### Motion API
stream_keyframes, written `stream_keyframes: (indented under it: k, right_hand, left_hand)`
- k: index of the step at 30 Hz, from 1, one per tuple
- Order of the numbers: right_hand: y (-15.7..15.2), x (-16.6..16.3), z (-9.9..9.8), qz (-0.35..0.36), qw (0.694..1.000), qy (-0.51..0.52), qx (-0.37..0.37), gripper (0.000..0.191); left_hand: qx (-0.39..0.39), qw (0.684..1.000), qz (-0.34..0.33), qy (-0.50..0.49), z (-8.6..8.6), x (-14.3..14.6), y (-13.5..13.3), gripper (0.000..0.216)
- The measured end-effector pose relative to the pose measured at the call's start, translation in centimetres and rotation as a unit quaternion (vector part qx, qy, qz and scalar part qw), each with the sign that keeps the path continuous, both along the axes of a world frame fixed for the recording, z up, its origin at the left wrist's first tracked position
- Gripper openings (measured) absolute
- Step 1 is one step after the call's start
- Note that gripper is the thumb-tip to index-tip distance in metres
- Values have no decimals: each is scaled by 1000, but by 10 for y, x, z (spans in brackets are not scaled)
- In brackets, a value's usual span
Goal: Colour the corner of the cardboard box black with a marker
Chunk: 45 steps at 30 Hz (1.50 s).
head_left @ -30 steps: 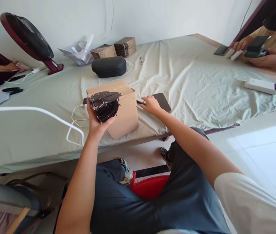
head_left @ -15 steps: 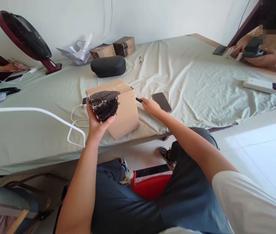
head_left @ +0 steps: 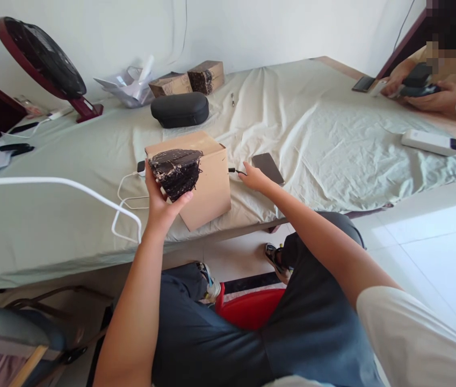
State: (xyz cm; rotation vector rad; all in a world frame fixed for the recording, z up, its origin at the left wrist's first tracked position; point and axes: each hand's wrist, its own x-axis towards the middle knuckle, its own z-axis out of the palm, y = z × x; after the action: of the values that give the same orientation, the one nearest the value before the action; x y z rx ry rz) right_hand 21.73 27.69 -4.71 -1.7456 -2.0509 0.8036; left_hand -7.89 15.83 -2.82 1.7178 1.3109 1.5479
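A brown cardboard box (head_left: pixel 211 188) stands tilted at the table's front edge, one corner covered in dense black strokes (head_left: pixel 177 172). My left hand (head_left: pixel 163 207) grips the box around that blackened corner, its thumb on the lower front. Just off the box's right side, my right hand (head_left: pixel 254 176) has a slim black pen (head_left: pixel 232 170) at its fingertips; the pen points left toward the box. The fingers partly hide its rear end. Beside that hand lies a dark phone (head_left: pixel 268 168).
Behind the box are a black case (head_left: pixel 179 110), two smaller cardboard boxes (head_left: pixel 207 77) and a plastic bag (head_left: pixel 129 88). A fan (head_left: pixel 42 59) stands at left. A white cable (head_left: pixel 70 184) crosses the left front. Another person's hands (head_left: pixel 425 97) hold a dark object at right.
My right hand has moved slightly right from the box, and its fingers sit differently on the pen. The box has shifted a little right in view. Another person's hand at far left has drawn back.
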Motion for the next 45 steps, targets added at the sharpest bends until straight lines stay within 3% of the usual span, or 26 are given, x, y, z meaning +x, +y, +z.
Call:
stream_keyframes:
  k: [3,6,9,12,16,20,22,25,28,35,45]
  right_hand:
    - [-6,15,5,5,1000,11,-20,76]
    - [-20,31,22,8,985,159,-67,43]
    - [-37,40,46,41,919,384,-78,27]
    - [-49,36,68,63,875,479,32,38]
    - [-63,22,81,52,864,461,193,42]
    - [-85,17,87,94,824,485,278,46]
    - [-100,17,91,130,825,446,321,45]
    - [-117,15,96,171,835,346,392,27]
    - [-121,10,98,219,819,286,447,5]
    - [-113,3,95,259,802,248,478,6]
    - [-114,3,95,258,801,246,480,6]
  left_hand:
    - [-4,1000,6,0,1,2,-1,130]
    - [-3,1000,26,2,4,6,-3,134]
    - [25,996,81,40,10,14,-7,141]
    - [80,978,157,112,18,27,-11,141]
    - [79,968,189,143,31,50,-16,134]
    - [61,968,180,167,40,73,-19,131]
    - [65,960,188,195,41,83,-22,129]
    - [74,950,194,233,40,96,-25,123]
    - [78,952,188,229,36,104,-27,115]
    - [45,980,151,120,34,108,-29,87]
    - [16,985,137,102,37,111,-31,86]
